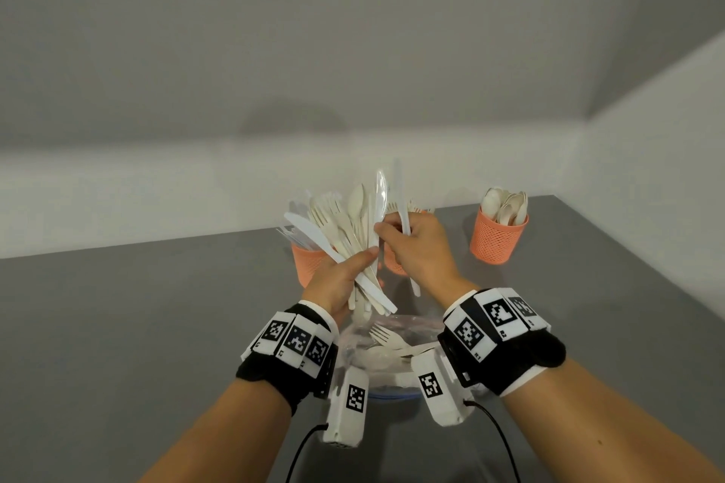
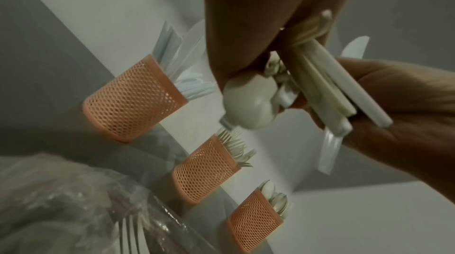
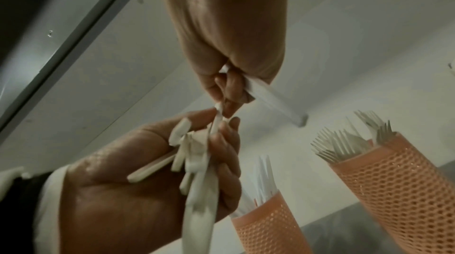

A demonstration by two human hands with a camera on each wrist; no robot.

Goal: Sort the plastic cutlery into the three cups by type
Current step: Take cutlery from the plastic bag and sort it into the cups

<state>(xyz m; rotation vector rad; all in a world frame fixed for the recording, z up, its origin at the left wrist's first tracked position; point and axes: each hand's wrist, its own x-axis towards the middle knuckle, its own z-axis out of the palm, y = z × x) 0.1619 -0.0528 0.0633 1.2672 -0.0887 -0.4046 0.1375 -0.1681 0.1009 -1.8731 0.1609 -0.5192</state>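
Note:
My left hand (image 1: 339,280) grips a fanned bundle of mixed white and cream cutlery (image 1: 345,231) upright above the table. My right hand (image 1: 416,247) holds a white knife (image 1: 403,204) under its curled fingers and pinches a clear piece (image 1: 379,200) at the bundle's right side. Three orange mesh cups stand behind: the knife cup (image 2: 133,100) on the left, the fork cup (image 2: 204,172) in the middle, largely hidden by my hands in the head view, and the spoon cup (image 1: 497,237) on the right. The right wrist view shows the held knife (image 3: 275,100) and the bundle (image 3: 197,161).
A clear plastic bag (image 1: 392,341) with forks and other cutlery lies on the grey table (image 1: 157,325) just below my wrists. White walls close the table at the back and the right.

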